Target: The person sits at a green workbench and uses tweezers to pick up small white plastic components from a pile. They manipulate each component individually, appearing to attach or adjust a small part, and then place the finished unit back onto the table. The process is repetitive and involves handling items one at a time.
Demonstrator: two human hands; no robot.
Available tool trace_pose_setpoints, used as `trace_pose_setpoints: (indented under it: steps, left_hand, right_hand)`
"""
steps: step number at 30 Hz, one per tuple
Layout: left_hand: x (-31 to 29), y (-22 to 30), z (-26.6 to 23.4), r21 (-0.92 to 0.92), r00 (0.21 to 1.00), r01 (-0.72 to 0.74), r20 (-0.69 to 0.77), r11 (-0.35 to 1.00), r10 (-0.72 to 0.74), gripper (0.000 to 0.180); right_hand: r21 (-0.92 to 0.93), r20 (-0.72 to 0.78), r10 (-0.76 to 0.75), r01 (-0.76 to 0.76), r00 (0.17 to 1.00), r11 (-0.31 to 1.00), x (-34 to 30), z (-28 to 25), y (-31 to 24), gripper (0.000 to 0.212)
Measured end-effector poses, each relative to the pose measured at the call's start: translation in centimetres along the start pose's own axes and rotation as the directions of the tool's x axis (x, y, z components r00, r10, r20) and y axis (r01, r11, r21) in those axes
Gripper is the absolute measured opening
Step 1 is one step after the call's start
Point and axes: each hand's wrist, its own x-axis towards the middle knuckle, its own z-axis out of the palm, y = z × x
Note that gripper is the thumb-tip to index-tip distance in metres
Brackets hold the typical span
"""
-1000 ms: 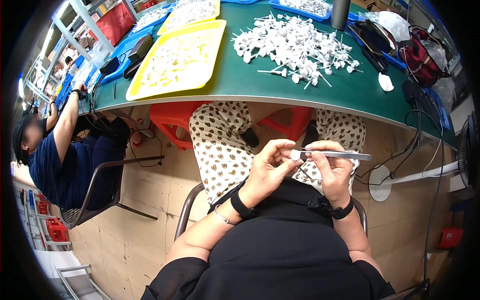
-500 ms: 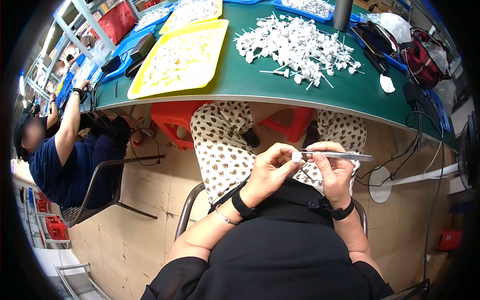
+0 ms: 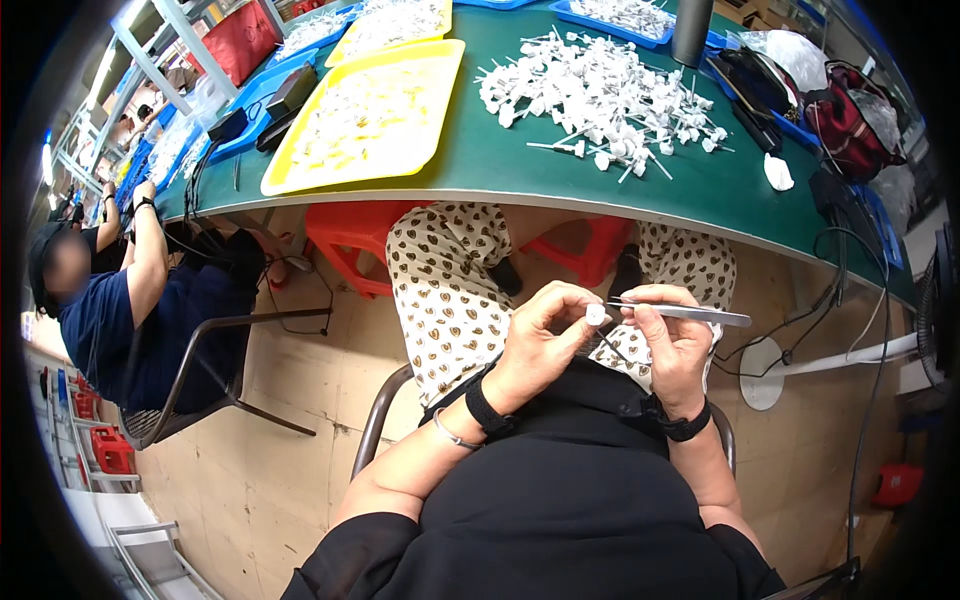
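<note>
Above my lap, my left hand pinches a small white plastic part between thumb and fingertips. My right hand is closed around steel tweezers, whose tips point left at the white part. Whether the tips touch it I cannot tell. A large pile of white thin-stemmed parts lies on the green table beyond my hands. Left of the pile, a yellow tray holds many small white and yellowish pieces.
The table's edge runs across just beyond my knees. A crumpled white tissue, a dark cylinder and a dark red bag are at the right. Cables hang by a fan. At the left a co-worker sits on a chair.
My hands stay nearly in place, with the white part and tweezers still held. The co-worker's arm at the left has drawn back slightly. The view has shifted a little.
</note>
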Motion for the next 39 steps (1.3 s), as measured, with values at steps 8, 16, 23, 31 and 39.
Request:
trace_pose_setpoints:
  steps: [8,16,23,31,39]
  left_hand:
    - [10.5,8.7,-9.0,0.37,0.765,-0.3,-0.458,0.879,0.453,0.02]
    - [15.9,5.9,-15.8,0.994,0.764,-0.041,-0.033,0.1,0.644,0.047]
    - [17.9,3.3,-5.0,0.941,0.929,-0.302,0.254,0.155,0.269,0.017]
    - [17.7,2.9,-5.7,0.908,0.897,-0.328,0.214,0.26,0.386,0.011]
    - [7.3,5.1,-2.8,0.293,0.997,0.06,-0.06,0.954,-0.045,0.017]
  right_hand:
    - [0.05,-0.047,0.001,0.001,0.999,0.999,0.1,-0.6,0.4,0.015]
    - [0.062,-0.036,0.015,-0.013,0.999,0.998,0.4,-0.2,0.1,0.012]
    - [0.055,-0.063,0.022,-0.018,0.998,0.998,0.1,-0.4,-0.1,0.012]
    - [0.089,-0.053,0.013,-0.008,0.998,0.996,0.3,-0.5,-0.1,0.013]
    - [0.14,-0.065,0.014,-0.005,0.998,0.99,0.5,-0.7,0.1,0.014]
